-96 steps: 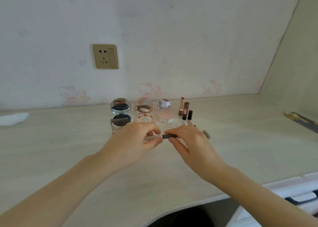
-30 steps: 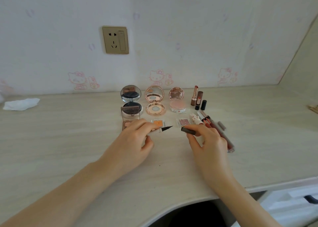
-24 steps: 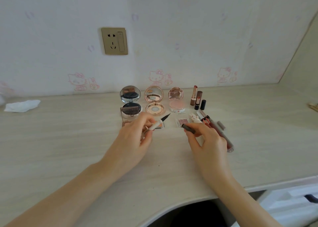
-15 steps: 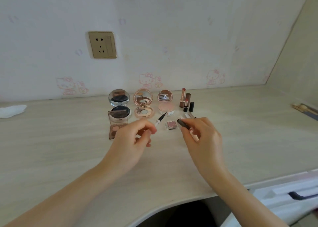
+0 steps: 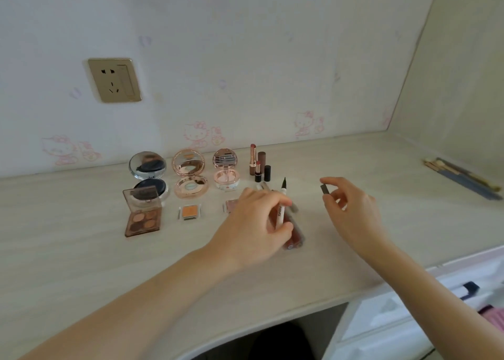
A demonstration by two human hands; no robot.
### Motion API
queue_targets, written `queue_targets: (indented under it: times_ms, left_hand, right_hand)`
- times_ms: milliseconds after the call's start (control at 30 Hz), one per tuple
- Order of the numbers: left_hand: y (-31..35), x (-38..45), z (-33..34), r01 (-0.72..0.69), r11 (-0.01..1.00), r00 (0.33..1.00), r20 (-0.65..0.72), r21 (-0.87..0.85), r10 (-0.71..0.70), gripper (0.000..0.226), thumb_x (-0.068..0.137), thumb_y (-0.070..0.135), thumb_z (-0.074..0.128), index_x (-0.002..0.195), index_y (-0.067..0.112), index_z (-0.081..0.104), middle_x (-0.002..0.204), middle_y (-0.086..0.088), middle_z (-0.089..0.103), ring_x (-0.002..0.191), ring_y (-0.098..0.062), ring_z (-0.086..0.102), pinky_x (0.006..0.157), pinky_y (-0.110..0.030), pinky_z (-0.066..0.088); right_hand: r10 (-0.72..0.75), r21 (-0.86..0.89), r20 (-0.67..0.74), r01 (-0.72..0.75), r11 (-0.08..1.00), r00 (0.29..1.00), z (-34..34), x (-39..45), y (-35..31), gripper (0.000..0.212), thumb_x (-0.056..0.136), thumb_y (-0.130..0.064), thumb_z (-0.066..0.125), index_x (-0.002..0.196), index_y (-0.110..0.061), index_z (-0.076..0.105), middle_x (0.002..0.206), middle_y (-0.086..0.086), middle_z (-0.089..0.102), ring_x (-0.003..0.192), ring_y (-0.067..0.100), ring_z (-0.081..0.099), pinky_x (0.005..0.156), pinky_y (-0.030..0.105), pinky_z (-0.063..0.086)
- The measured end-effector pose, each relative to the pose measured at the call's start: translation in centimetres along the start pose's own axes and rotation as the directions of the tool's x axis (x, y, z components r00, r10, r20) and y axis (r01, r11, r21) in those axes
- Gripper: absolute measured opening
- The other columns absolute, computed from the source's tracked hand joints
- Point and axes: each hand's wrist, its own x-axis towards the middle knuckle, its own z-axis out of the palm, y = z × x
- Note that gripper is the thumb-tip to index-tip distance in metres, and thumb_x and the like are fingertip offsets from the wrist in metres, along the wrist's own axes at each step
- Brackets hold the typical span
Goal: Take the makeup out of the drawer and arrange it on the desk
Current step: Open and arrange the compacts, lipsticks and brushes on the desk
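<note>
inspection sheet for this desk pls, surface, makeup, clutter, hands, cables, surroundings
surface: pale wood-grain desk, curved front edge.
job's things: three open round compacts in a back row; eyeshadow palette and small orange pan in front; uncapped lipsticks standing upright; dark tubes lying partly under the left hand.
clutter: brushes at far right.
hands: left hand grips an uncapped liner pen, tip pointing away; right hand pinches its grey cap clear of the pen.
cables: nothing seen.
surroundings: wall socket, cartoon-cat stickers, open white drawer at lower right.
</note>
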Motion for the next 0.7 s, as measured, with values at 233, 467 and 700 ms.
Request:
queue_targets:
  times_ms: [233,467,700]
  left_hand:
    - [0.4,4.1,3.6,0.028,0.984,0.988,0.144,0.177,-0.054,0.066,0.077,0.050,0.067,0.136,0.028,0.046,0.122,0.009,0.052,0.120,-0.013,0.028,0.098,-0.026,0.029]
    - [0.5,5.6,5.6,-0.037,0.942,0.979,0.202,0.333,-0.032,0.066,0.075,0.062,0.060,0.132,0.031,0.048,0.118,0.007,0.052,0.118,-0.016,0.026,0.091,-0.029,0.022]
    - [0.7,5.8,6.0,-0.121,0.878,0.973,0.230,0.462,0.013,0.057,0.080,0.065,0.048,0.124,0.029,0.055,0.109,0.003,0.051,0.113,-0.022,0.031,0.102,-0.039,0.023]
  right_hand:
    - [0.001,-0.049,0.096,0.003,0.999,0.995,-0.1,1.4,2.7,0.029,0.090,-0.021,0.061,0.119,-0.023,0.059,0.083,-0.008,0.060,0.076,0.012,0.055,0.069,0.023,0.037]
    - [-0.077,-0.120,0.225,0.106,0.987,0.971,-0.3,2.7,3.8,0.033,0.089,-0.022,0.062,0.122,-0.024,0.059,0.087,-0.009,0.059,0.073,0.002,0.053,0.070,0.018,0.037]
    - [-0.156,-0.144,0.242,0.195,0.970,0.958,-0.2,3.1,3.9,0.034,0.087,-0.025,0.068,0.119,-0.022,0.063,0.098,-0.006,0.054,0.072,0.004,0.050,0.076,0.024,0.046]
